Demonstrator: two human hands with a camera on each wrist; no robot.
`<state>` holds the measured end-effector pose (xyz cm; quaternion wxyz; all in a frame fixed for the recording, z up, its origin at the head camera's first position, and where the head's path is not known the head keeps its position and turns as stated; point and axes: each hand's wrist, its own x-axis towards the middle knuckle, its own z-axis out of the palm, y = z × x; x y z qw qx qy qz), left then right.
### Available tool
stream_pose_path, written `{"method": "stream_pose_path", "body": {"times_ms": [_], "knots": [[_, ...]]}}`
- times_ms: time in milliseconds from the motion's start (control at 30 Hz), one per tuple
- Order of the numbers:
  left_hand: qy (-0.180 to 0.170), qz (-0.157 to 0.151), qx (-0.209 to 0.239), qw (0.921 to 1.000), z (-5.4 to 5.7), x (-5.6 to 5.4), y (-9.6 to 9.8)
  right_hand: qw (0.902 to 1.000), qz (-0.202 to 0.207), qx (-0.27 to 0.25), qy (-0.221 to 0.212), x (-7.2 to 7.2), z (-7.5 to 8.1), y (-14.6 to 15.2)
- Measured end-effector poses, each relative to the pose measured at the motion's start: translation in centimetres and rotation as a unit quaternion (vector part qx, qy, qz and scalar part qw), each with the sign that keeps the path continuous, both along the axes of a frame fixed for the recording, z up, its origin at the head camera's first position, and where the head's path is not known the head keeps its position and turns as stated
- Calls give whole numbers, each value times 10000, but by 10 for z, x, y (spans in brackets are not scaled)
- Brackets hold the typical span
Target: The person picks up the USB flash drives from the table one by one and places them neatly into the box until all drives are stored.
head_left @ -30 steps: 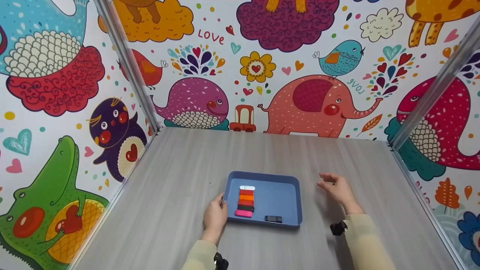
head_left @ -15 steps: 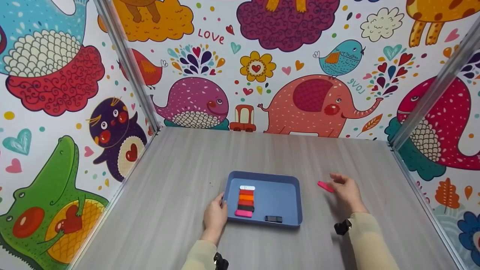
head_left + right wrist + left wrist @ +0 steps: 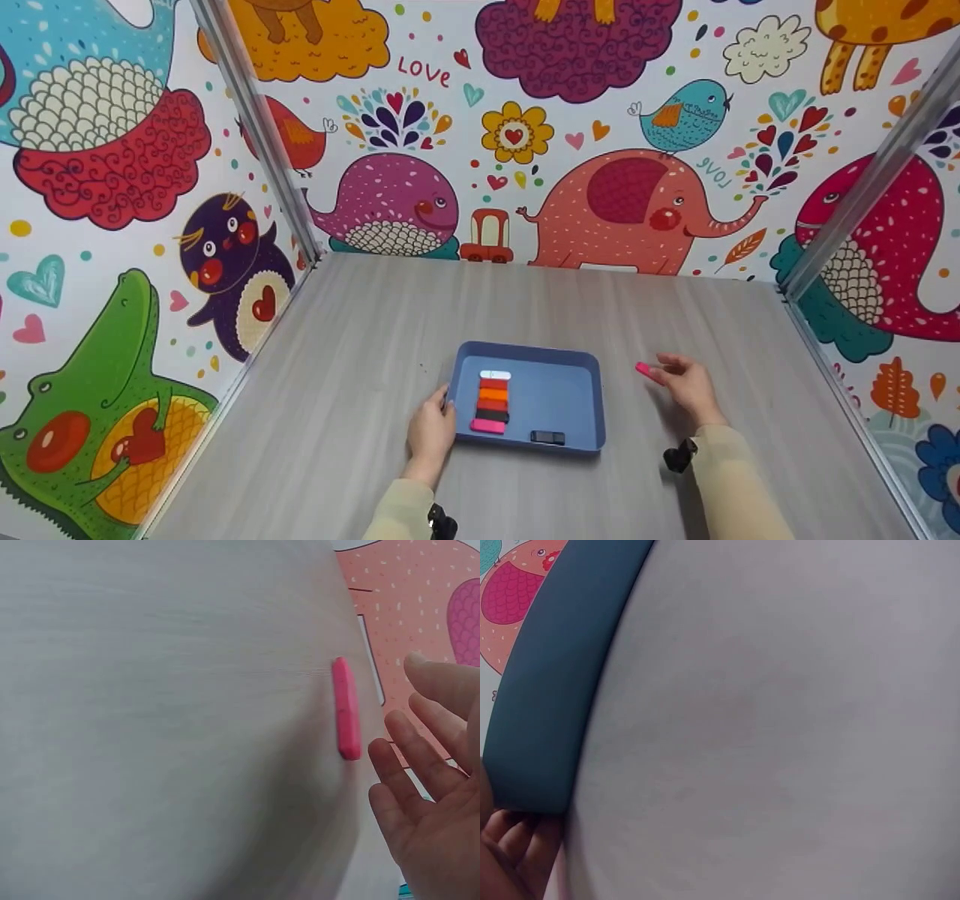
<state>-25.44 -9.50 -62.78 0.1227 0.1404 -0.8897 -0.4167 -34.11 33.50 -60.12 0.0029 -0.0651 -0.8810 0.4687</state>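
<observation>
A shallow blue tray stands on the table, and my left hand grips its left rim. In the left wrist view, fingers curl at the corner of the tray wall. To the tray's right, a small bright pink stick lies on the table. My right hand is beside it. The right wrist view shows that hand's fingers spread and apart from the stick. Inside the tray, a column of small coloured sticks runs down the left, with a black stick at lower right.
A grey wood-grain table extends around the tray. Printed panels with cartoon animals enclose it at the back and sides. Metal corner posts stand at the back left and back right.
The pink stick, hidden one second ago, came into view on the table as my right hand drew back rightward. The hand has since returned slightly left. My left hand and the tray stay put.
</observation>
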Motion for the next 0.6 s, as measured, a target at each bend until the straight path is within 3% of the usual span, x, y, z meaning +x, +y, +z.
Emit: {"method": "stream_pose_path", "body": {"times_ms": [200,600], "knots": [[75,-14,-19,10000,-1,1,1,9999,62,-101,-15,-1,-9,-3],[5,-43,88,10000,-2,-1,0,9988,191,387,214,-10,-23,-7]]}}
